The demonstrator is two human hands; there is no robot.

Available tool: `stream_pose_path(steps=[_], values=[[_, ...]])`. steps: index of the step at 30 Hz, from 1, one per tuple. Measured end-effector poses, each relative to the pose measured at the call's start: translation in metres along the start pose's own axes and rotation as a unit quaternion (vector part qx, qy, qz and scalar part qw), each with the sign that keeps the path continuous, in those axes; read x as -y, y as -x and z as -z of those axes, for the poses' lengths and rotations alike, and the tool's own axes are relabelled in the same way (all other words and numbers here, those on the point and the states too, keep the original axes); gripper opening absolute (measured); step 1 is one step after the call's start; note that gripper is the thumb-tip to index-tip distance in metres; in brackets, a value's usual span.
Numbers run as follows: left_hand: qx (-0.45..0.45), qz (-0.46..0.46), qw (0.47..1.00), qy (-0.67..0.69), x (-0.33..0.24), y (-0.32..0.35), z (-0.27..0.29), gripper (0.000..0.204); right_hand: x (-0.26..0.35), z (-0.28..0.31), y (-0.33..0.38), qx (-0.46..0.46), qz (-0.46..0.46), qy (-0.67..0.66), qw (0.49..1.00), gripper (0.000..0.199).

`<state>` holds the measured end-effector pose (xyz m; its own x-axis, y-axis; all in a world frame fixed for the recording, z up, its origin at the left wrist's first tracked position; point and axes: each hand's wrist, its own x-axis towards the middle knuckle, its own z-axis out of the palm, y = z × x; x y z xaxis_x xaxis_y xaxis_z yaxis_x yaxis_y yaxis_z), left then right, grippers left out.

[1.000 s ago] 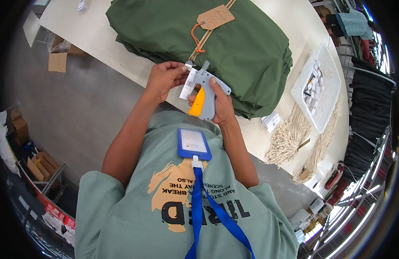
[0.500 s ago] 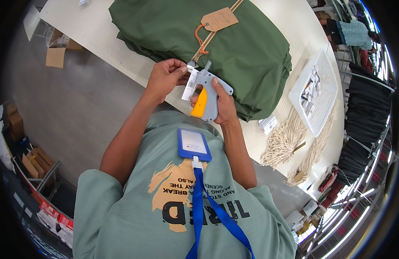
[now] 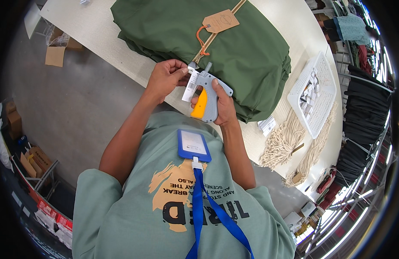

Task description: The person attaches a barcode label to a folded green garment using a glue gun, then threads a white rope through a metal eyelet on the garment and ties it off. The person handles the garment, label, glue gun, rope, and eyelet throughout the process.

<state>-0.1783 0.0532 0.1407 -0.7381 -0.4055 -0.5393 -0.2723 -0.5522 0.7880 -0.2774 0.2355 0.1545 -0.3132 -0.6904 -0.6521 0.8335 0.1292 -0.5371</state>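
A folded green garment (image 3: 247, 56) with a zip lies on the table in front of me. A brown cardboard tag (image 3: 221, 21) hangs on an orange cord near the zip's end. My right hand (image 3: 223, 101) is wrapped around a grey tagging gun (image 3: 211, 97) with a yellow trigger. A white paper tag (image 3: 190, 86) hangs at the gun's tip. At the garment's near edge, my left hand (image 3: 167, 80) pinches a small label (image 3: 192, 67) beside that tip. The gun's needle and some left fingertips are hidden.
On the right of the white table (image 3: 165, 64) stands a white plastic basket (image 3: 326, 86) holding small labels. Bundles of cream cord (image 3: 283, 140) and a stack of white tags (image 3: 267, 125) lie nearer me. Dark garments (image 3: 365, 103) hang beyond; another person (image 3: 352, 30) is at far right.
Almost nothing differs. The view has shifted slightly, and both hands keep their hold on the label and the tagging gun at the garment's edge.
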Motion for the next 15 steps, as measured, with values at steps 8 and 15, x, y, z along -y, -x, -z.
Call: stream_pose_path(steps=[8,15], values=[[-0.001,-0.004,1.000,-0.009,-0.0019,0.0008,-0.0003,0.010,-0.0027,0.0062,-0.0037,0.016,-0.005,0.021,1.000,0.063],[-0.005,0.000,1.000,-0.001,-0.0035,0.0015,-0.0015,0.009,-0.0016,0.0066,-0.0021,0.029,-0.004,0.006,1.000,0.062]])
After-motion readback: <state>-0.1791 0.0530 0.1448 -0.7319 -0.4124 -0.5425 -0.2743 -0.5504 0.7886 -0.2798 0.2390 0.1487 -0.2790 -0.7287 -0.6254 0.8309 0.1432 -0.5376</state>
